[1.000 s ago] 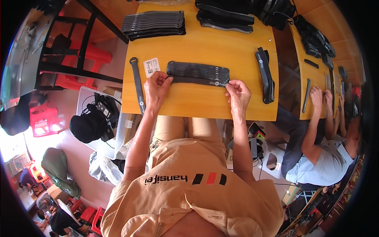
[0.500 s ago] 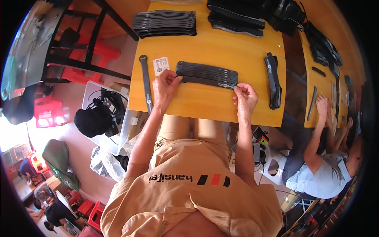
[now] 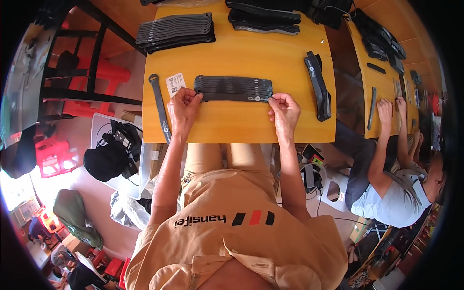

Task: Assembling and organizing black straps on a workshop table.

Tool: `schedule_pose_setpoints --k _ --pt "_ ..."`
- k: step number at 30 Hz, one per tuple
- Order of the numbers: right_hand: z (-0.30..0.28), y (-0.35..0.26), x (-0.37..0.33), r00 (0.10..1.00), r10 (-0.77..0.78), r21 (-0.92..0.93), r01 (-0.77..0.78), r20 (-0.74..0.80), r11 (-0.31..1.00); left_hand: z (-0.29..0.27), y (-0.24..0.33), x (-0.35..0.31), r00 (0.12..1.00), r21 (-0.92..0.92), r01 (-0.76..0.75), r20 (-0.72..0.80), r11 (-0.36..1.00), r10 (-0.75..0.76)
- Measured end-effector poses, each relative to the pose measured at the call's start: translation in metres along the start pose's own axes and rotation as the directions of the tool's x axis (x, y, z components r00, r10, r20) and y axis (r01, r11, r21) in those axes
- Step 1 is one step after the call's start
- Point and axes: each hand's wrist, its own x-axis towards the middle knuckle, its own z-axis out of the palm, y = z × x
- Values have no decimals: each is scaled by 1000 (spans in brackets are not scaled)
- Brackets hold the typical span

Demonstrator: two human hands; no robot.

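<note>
A row of dark grey fabric straps (image 3: 233,84) lies overlapped on the yellow table, right in front of me. Along its near side runs the closest strap (image 3: 227,97), with a white mark towards its right end. My left hand (image 3: 182,110) pinches this strap's left end between thumb and fingers. At the other end, my right hand (image 3: 286,113) has its thumb and forefinger closed on the right tip. Left of my left hand, a single strap with a looped end (image 3: 159,104) lies lengthwise. Beside it is a white printed label (image 3: 175,83), partly behind my fingers.
A stack of grey straps (image 3: 176,30) sits at the table's far left, with darker bundles (image 3: 263,20) beside it. Another bundle (image 3: 317,87) lies near the right edge. A white bin (image 3: 145,169) stands left of the table. A co-worker's hand (image 3: 384,111) rests at the adjoining table.
The whole view has shifted, so the table appears further left and higher. The closest strap now lies more level and snug against the row; both hands keep their pinch on its ends.
</note>
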Motion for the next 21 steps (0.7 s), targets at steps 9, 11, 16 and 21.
schedule_pose_setpoints --k 9,11,16,21 --pt "1 -1 0 1000 6 -20 -6 -9 1000 0 0 0 1000 25 -3 4 1000 3" --pt "1 -1 0 1000 2 -18 -2 -8 1000 0 -3 1 1000 6 -1 14 1000 1" --pt "2 -1 0 1000 -1 -25 1 -15 1000 -1 -3 2 1000 9 10 7 1000 -10" --pt "2 -1 1 1000 -1 -41 0 -23 999 2 -4 3 1000 57 -13 -24 998 14"
